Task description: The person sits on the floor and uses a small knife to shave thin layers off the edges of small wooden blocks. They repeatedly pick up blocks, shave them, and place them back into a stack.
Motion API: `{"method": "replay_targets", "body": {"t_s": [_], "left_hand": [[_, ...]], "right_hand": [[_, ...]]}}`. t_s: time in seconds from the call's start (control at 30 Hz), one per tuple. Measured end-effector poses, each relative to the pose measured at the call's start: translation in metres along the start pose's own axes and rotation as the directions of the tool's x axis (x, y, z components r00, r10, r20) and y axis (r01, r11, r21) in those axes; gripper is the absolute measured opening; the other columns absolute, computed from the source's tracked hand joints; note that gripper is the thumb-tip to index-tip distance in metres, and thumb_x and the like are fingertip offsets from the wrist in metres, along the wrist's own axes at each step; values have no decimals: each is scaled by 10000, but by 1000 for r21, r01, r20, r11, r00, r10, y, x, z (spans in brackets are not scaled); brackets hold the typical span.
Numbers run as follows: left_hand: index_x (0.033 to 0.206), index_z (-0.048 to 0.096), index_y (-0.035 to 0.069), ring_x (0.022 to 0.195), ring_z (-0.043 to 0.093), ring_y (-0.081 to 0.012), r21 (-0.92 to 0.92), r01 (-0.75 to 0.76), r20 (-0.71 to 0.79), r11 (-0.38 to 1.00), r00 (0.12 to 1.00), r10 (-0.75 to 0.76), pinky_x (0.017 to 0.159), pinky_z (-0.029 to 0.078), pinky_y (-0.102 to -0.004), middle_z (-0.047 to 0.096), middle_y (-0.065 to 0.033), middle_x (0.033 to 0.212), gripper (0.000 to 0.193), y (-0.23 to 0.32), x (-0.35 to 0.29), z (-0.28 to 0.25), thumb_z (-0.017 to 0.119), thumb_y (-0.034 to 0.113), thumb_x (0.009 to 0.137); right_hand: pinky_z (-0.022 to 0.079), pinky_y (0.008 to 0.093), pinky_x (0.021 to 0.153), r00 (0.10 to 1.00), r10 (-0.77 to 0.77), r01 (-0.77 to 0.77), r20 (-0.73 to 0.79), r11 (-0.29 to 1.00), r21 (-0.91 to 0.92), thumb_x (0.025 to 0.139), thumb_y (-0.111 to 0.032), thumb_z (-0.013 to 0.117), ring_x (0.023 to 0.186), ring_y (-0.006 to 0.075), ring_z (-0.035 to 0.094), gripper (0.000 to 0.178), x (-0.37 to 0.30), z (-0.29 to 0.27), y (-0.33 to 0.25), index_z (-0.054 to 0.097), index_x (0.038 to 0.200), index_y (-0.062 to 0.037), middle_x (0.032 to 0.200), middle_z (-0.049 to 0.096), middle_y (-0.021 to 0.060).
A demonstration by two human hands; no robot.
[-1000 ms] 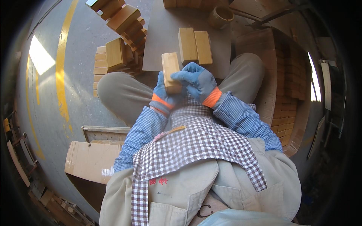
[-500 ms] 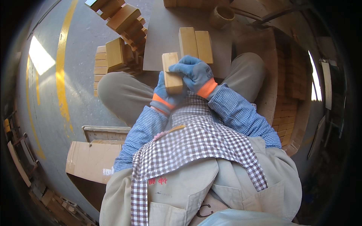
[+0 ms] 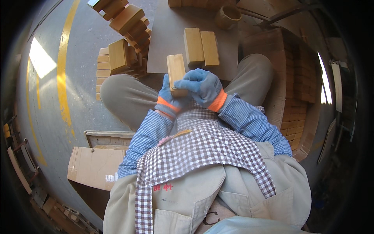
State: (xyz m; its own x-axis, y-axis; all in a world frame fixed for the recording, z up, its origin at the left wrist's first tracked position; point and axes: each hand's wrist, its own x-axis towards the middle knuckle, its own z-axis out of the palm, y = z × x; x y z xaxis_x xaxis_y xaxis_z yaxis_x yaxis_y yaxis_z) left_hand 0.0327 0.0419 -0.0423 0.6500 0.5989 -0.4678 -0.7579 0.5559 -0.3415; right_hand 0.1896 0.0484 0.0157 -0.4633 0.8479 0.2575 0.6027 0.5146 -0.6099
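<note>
A pale wooden block (image 3: 176,67) stands lengthwise over my lap, its long upper face turned toward me. My left hand (image 3: 168,95), in a blue-grey glove with an orange cuff, is closed round its lower left side, the thumb along the edge. In a matching glove, my right hand (image 3: 203,87) is closed, with bent fingers pressed on the block's near end. Whether anything small sits under those fingertips is hidden. Beyond my hands, two similar wooden blocks (image 3: 193,46) lie side by side on a grey board (image 3: 163,43).
Wooden blocks are piled in a leaning stack (image 3: 130,23) at the far left. A round tub (image 3: 228,17) stands at the back of the board. To my right is a large cardboard box (image 3: 269,70) of stacked blocks. Another cardboard box (image 3: 93,165) sits at my left.
My right hand has slid down along the block toward me, from its upper part to its near end. My left hand and the block have hardly moved.
</note>
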Motion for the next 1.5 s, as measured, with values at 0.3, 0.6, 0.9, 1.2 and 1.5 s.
{"method": "replay_targets", "body": {"t_s": [0.3, 0.6, 0.9, 1.2, 1.5], "left_hand": [[1267, 501, 100, 1034, 570, -275, 427, -217, -94, 878, 955, 282, 954, 471, -433, 581, -113, 1108, 569, -9, -1, 6, 559, 528, 896], [1292, 520, 98, 1083, 554, -264, 393, -106, 225, 913, 974, 16, 977, 445, -437, 584, -101, 1195, 614, 14, -6, -5, 608, 519, 853], [1364, 443, 0, 1122, 550, -302, 557, -160, 276, 815, 961, 0, 977, 455, -429, 540, -168, 1300, 688, 23, -18, 11, 570, 490, 898], [1365, 444, 16, 1157, 533, -305, 585, -188, 285, 789, 959, 18, 998, 442, -445, 531, -168, 1310, 701, 24, -15, 5, 573, 512, 886], [1361, 447, 62, 1172, 518, -309, 348, -14, 138, 937, 990, -37, 1013, 427, -484, 527, -157, 1294, 698, 24, -15, -1, 643, 486, 843]], "right_hand": [[535, 271, 679, 985, 57, 2, -161, 939, 344, 863, -74, 610, 780, 158, 592, 202, -6, 11, 5, 662, 1058, -89, 869, 614, 33], [498, 285, 793, 664, 731, -484, 156, 261, 835, 966, -171, 497, 883, 138, 603, 142, 1, 20, 6, 573, 980, -52, 943, 616, 53], [543, 319, 816, 704, 665, -362, 249, 34, 932, 1014, -299, 438, 1009, 206, 640, 236, -3, 12, -5, 518, 1074, -85, 1106, 631, 104], [535, 343, 838, 696, 669, -387, 261, 43, 921, 1009, -275, 446, 1000, 242, 646, 232, -4, 14, -3, 515, 1090, -69, 1119, 629, 135], [517, 340, 883, 737, 661, -285, 144, 111, 952, 998, -216, 458, 964, 213, 649, 193, -4, 15, -4, 532, 1056, -47, 1013, 651, 106]]}}
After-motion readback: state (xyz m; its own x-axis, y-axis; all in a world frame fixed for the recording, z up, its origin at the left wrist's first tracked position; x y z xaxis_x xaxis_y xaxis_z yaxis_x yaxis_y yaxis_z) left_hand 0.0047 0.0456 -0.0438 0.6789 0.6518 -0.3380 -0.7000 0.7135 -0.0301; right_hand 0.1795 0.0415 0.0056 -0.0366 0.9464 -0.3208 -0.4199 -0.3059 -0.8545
